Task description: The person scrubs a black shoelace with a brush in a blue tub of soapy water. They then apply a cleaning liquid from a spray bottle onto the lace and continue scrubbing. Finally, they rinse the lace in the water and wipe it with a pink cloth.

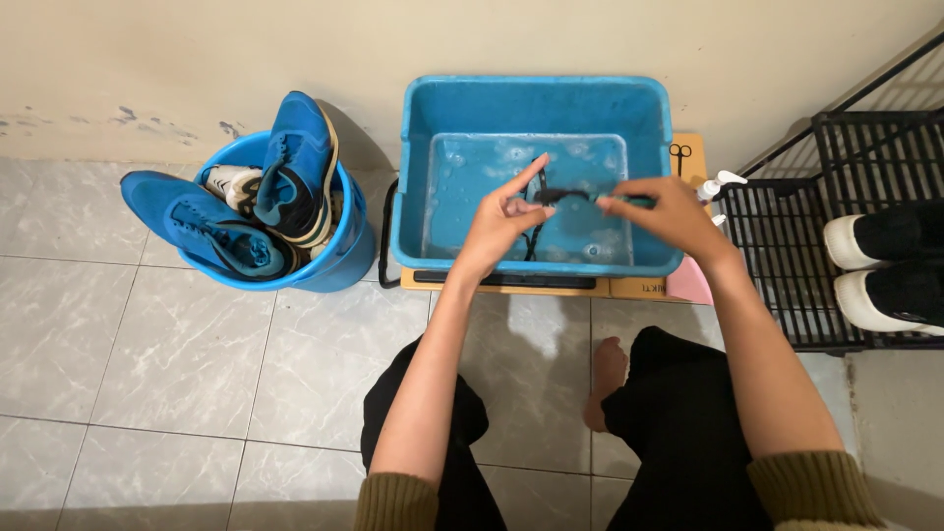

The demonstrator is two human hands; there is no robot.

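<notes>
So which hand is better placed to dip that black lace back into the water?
Probably the left hand: its fingers pinch the black shoelace where the loose end hangs into the blue tub. The right hand only holds the other end taut.

Black shoelace (560, 196), wet, stretched taut above soapy water, ends dangling.

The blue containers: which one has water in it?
The rectangular blue tub under both hands holds soapy water. The round blue bucket to its left is stuffed with blue shoes instead.

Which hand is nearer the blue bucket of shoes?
Left. The left hand is over the blue tub, on its side nearest the blue bucket. The right hand is further away, by the tub's far side.
</notes>
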